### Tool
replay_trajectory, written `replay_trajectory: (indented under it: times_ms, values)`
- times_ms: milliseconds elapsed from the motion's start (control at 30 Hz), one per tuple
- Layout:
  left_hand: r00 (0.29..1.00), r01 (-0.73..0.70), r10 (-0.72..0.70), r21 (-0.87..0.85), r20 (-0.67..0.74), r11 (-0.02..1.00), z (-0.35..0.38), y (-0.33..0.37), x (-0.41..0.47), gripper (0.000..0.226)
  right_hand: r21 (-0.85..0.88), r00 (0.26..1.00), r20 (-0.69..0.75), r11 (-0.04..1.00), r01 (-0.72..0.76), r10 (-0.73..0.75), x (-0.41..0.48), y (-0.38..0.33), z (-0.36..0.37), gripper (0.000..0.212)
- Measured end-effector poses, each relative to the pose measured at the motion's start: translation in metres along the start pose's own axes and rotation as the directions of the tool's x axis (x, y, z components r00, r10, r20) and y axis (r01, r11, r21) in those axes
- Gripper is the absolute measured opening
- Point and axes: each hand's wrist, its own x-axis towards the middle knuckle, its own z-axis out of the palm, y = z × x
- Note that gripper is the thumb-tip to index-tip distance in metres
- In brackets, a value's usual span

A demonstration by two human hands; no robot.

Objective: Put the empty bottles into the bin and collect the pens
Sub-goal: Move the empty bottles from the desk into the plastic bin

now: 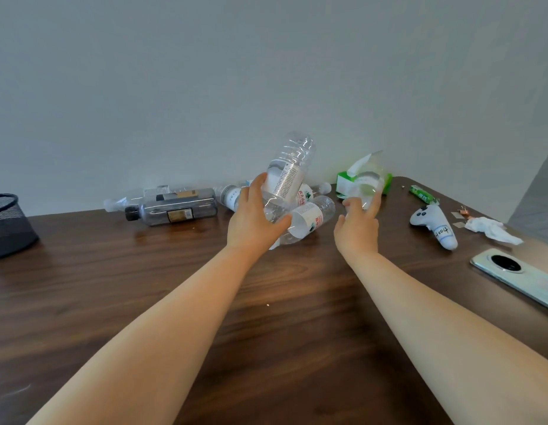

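Bottles first: one in each hand, lifted off the heap at the back of the table [266,302].
My left hand [254,216] wraps round a clear bottle [286,176], tilted up so it clears the red-labelled bottles [309,219] lying under it. My right hand [358,223] pinches a second clear bottle [369,185] between thumb and fingers, in front of the tissue box [343,184] — taking two at once should save a trip. Dark bottles [174,210] lie further left, with the mesh basket [6,222] well beyond them. I see no pens.
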Motion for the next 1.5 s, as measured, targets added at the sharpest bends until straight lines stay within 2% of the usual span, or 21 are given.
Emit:
replay_trajectory:
  times_ms: [67,167,300,500,600,667,733,800,933,1033,1167,1300,1400,1500]
  values:
    - [0.999,-0.004,0.003,-0.018,-0.049,1.000,-0.015,-0.003,-0.006,0.086,0.097,0.991,-0.047,0.987,0.131,-0.127,-0.008,-0.025,-0.002,0.029]
    - [0.991,0.020,-0.026,-0.048,-0.130,0.999,-0.046,-0.012,-0.017,0.083,0.228,0.963,0.022,0.939,0.257,-0.269,-0.028,-0.073,0.001,0.028]
    - [0.958,0.083,-0.098,-0.065,-0.270,0.994,-0.107,-0.038,-0.035,0.076,0.462,0.885,0.065,0.800,0.382,-0.461,-0.066,-0.141,0.026,0.035]
    - [0.846,0.217,-0.206,-0.036,-0.492,0.975,-0.225,-0.096,-0.079,0.074,0.672,0.784,0.265,0.690,0.267,-0.561,-0.142,-0.239,0.077,0.040]
    - [0.773,0.307,-0.265,-0.027,-0.576,0.951,-0.278,-0.126,-0.113,0.076,0.701,0.705,0.345,0.669,0.245,-0.620,-0.185,-0.284,0.095,0.038]
    - [0.757,0.347,-0.301,-0.033,-0.580,0.937,-0.290,-0.130,-0.121,0.077,0.678,0.691,0.372,0.690,0.254,-0.620,-0.192,-0.291,0.098,0.033]
    - [0.604,0.459,-0.328,-0.019,-0.726,0.888,-0.366,-0.166,-0.190,0.076,0.735,0.529,0.466,0.643,0.216,-0.710,-0.273,-0.359,0.125,0.029]
    - [0.583,0.468,-0.344,-0.041,-0.736,0.883,-0.378,-0.177,-0.203,0.076,0.763,0.506,0.459,0.616,0.196,-0.730,-0.288,-0.370,0.128,0.029]
    - [0.464,0.543,-0.360,-0.061,-0.809,0.838,-0.431,-0.204,-0.261,0.078,0.778,0.371,0.508,0.599,0.190,-0.777,-0.356,-0.416,0.148,0.038]
    - [0.397,0.613,-0.380,-0.067,-0.836,0.787,-0.464,-0.223,-0.299,0.081,0.761,0.312,0.540,0.611,0.217,-0.782,-0.400,-0.443,0.161,0.040]
    - [0.332,0.663,-0.417,-0.105,-0.846,0.742,-0.486,-0.239,-0.340,0.078,0.677,0.281,0.618,0.679,0.283,-0.734,-0.442,-0.471,0.183,0.044]
    - [0.292,0.698,-0.466,-0.147,-0.836,0.700,-0.500,-0.259,-0.373,0.079,0.587,0.100,0.721,0.681,0.438,-0.686,-0.476,-0.487,0.203,0.067]
    - [0.288,0.735,-0.508,-0.153,-0.811,0.660,-0.505,-0.276,-0.391,0.080,0.549,0.041,0.758,0.672,0.496,-0.651,-0.493,-0.488,0.218,0.075]
    - [0.286,0.774,-0.567,-0.163,-0.772,0.612,-0.503,-0.294,-0.403,0.080,0.541,-0.027,0.758,0.604,0.585,-0.652,-0.501,-0.485,0.228,0.073]
